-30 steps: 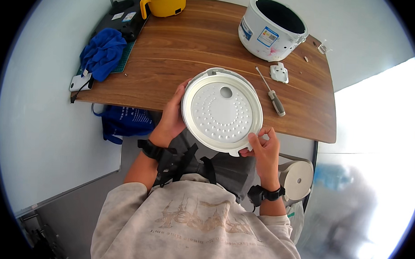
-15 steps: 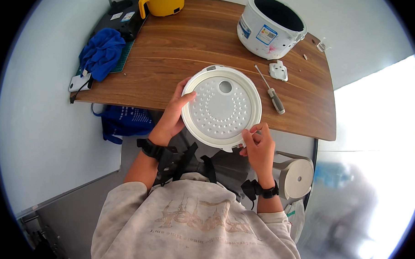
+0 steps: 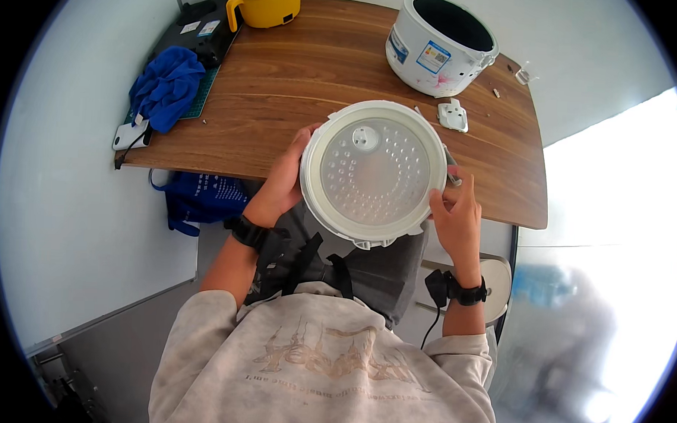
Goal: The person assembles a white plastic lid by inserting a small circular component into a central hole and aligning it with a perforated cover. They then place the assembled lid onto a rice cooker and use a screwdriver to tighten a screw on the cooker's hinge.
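A round white cooker lid (image 3: 373, 172), its dimpled inner plate facing up, is held above the near edge of the wooden table (image 3: 298, 83). My left hand (image 3: 284, 180) grips its left rim. My right hand (image 3: 454, 215) holds its right rim with the fingers curled on the edge. A screwdriver (image 3: 452, 171) lies on the table, mostly hidden behind the lid's right side. The white cooker body (image 3: 441, 43) stands open at the far right of the table.
A small white plastic part (image 3: 454, 115) lies near the cooker. A yellow pot (image 3: 264, 4) stands at the back. Blue cloth (image 3: 168, 86) and a white phone (image 3: 129, 135) sit at the left edge. A blue bag (image 3: 197, 203) hangs below the table. A stool (image 3: 496, 280) is at my right.
The lid has risen and tilted, and it now covers most of the screwdriver. My right hand slid from the lid's lower edge up to its right rim.
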The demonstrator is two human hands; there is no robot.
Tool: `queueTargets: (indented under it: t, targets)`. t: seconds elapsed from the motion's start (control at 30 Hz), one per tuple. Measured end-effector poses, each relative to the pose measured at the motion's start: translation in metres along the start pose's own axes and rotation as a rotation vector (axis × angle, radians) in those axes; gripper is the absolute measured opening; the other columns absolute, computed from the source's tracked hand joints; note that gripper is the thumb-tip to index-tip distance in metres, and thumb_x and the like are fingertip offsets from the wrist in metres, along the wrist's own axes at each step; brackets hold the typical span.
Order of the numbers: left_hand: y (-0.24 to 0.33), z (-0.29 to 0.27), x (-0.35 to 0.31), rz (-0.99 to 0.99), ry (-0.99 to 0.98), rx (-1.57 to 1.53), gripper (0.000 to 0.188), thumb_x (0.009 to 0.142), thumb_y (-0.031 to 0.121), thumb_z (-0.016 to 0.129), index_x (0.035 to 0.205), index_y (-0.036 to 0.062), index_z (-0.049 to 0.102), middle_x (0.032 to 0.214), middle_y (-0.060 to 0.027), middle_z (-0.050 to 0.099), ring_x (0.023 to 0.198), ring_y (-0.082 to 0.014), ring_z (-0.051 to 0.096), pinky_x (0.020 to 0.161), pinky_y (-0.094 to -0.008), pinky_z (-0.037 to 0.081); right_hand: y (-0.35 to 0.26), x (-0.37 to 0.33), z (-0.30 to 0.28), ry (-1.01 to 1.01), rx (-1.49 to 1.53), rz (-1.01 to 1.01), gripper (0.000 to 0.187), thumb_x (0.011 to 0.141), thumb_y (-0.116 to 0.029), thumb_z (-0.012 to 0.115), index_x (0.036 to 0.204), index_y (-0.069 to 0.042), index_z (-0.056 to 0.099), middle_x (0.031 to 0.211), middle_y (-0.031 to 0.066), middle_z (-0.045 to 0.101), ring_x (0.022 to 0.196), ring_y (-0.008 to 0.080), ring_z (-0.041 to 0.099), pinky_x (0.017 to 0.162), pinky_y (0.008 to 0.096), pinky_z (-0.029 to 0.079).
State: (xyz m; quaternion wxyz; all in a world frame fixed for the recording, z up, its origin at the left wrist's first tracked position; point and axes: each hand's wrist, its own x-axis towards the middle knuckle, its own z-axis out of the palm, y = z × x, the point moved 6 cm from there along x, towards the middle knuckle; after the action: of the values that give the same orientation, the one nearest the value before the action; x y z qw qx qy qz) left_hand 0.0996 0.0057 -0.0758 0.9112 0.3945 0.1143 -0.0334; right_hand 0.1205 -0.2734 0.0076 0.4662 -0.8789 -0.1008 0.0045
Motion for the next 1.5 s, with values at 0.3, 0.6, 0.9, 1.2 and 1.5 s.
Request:
queueTargets:
  t: [0.3, 0.6, 0.9, 1.2, 1.5]
  targets:
    - [0.009, 0.015, 0.012, -0.019, -0.125, 0.102, 0.050, 0.111, 0.041, 0.035, 0.145, 0.0057, 0.046, 0.141, -0.0070, 0.056, 0.126, -0.0173, 0.055, 0.107, -0.0351, 0.046, -0.012, 0.066, -0.052, 0.159, -0.016, -0.288, 0.037, 0.094, 0.000, 0.060, 0.129, -0.006, 0.067, 0.098, 0.0150, 0.072, 0.087, 0.0212, 0.069, 0.080, 0.0337, 0.054]
    - [0.014, 0.024, 0.006, -0.036, -0.178, 0.045, 0.056, 0.111, 0.044, 0.035, 0.147, 0.0036, 0.047, 0.143, -0.0094, 0.056, 0.127, -0.0189, 0.057, 0.108, -0.0354, 0.046, -0.108, 0.098, 0.025, -0.210, -0.390, -0.710, 0.051, 0.078, 0.011, 0.059, 0.116, -0.019, 0.075, 0.083, 0.0100, 0.060, 0.086, 0.0304, 0.061, 0.078, 0.0416, 0.051]
    - [0.002, -0.001, 0.012, -0.066, -0.028, 0.024, 0.055, 0.109, 0.048, 0.039, 0.138, 0.0045, 0.055, 0.125, -0.0093, 0.067, 0.110, -0.0172, 0.066, 0.095, -0.0333, 0.055, -0.097, 0.128, 0.084, -0.427, -0.350, -0.683, 0.049, 0.082, 0.012, 0.053, 0.118, -0.013, 0.074, 0.086, 0.0136, 0.065, 0.083, 0.0299, 0.062, 0.078, 0.0395, 0.049]
    - [0.007, 0.006, 0.003, -0.079, -0.058, 0.013, 0.058, 0.111, 0.045, 0.029, 0.153, 0.0058, 0.040, 0.150, -0.0086, 0.050, 0.134, -0.0205, 0.051, 0.112, -0.0379, 0.043, -0.093, 0.104, -0.013, -0.223, -0.118, -0.376, 0.026, 0.101, -0.012, 0.057, 0.125, -0.008, 0.065, 0.111, 0.0167, 0.072, 0.103, 0.0309, 0.070, 0.091, 0.0383, 0.053]
    - [0.006, 0.009, 0.006, -0.045, -0.109, -0.033, 0.054, 0.112, 0.040, 0.030, 0.151, 0.0050, 0.042, 0.146, -0.0092, 0.053, 0.130, -0.0204, 0.054, 0.110, -0.0372, 0.046, -0.110, 0.036, -0.063, 0.161, -0.072, -0.351, 0.024, 0.101, -0.009, 0.060, 0.123, -0.006, 0.069, 0.110, 0.0084, 0.071, 0.099, 0.0170, 0.066, 0.088, 0.0336, 0.054]
